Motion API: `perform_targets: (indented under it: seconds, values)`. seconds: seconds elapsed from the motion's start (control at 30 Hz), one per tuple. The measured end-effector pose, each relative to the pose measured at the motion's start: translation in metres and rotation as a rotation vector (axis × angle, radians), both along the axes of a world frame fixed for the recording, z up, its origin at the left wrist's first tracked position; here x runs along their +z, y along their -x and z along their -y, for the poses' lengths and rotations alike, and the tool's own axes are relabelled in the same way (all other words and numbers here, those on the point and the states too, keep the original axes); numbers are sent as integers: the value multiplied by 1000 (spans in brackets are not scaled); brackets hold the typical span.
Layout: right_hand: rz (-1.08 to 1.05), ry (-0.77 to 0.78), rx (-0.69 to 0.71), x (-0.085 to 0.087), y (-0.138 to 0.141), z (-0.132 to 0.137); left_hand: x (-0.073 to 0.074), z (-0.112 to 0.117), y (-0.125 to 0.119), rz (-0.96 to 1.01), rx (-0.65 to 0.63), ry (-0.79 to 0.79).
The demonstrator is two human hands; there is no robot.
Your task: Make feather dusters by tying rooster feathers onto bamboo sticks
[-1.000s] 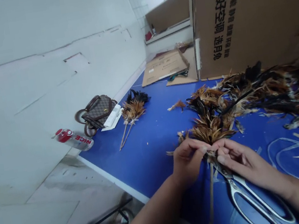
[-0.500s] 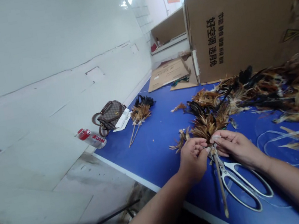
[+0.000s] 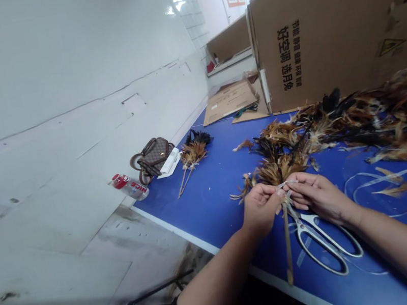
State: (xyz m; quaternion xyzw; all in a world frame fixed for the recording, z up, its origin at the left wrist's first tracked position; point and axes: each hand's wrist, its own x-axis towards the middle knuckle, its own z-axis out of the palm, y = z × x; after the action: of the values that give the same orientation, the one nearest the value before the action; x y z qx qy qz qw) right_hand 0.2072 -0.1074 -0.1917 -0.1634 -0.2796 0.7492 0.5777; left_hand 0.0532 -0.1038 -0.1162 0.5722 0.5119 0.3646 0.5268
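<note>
A bundle of brown and black feathers [image 3: 277, 167] on a thin wooden stick [image 3: 288, 247] lies before me, its stick slanting toward the table's front edge. My left hand [image 3: 262, 209] pinches at the bundle's neck, where the stick meets the feathers. My right hand [image 3: 316, 195] is closed on a clear plastic strip [image 3: 287, 183] that spans the short gap between my fingertips. White-handled scissors [image 3: 320, 244] lie just right of the stick, partly below my right hand; their blades are mostly hidden.
A large feather pile [image 3: 372, 120] spreads along the right back, before an upright cardboard box [image 3: 327, 35]. Loose plastic strip [image 3: 377, 179] curls at right. Another feather bundle [image 3: 194, 155], a checkered bag [image 3: 155, 155] and a bottle [image 3: 130, 186] sit at left on the blue table [image 3: 183, 217].
The stick's lower end has swung left, and the scissors have shifted slightly left. The plastic strip now shows stretched between my two hands.
</note>
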Motion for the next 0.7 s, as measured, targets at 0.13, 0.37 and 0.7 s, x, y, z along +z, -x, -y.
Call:
perform_targets:
  seconds: [0.13,0.37,0.7]
  values:
    - [-23,4,25,0,-3,0,4,0,3,-22,-49,87]
    - [-43,75,95,5,-21,-4,1,-7,16,-177,-88,138]
    - [-50,136,122,1,-25,-10,3,-6,35,-492,-358,-238]
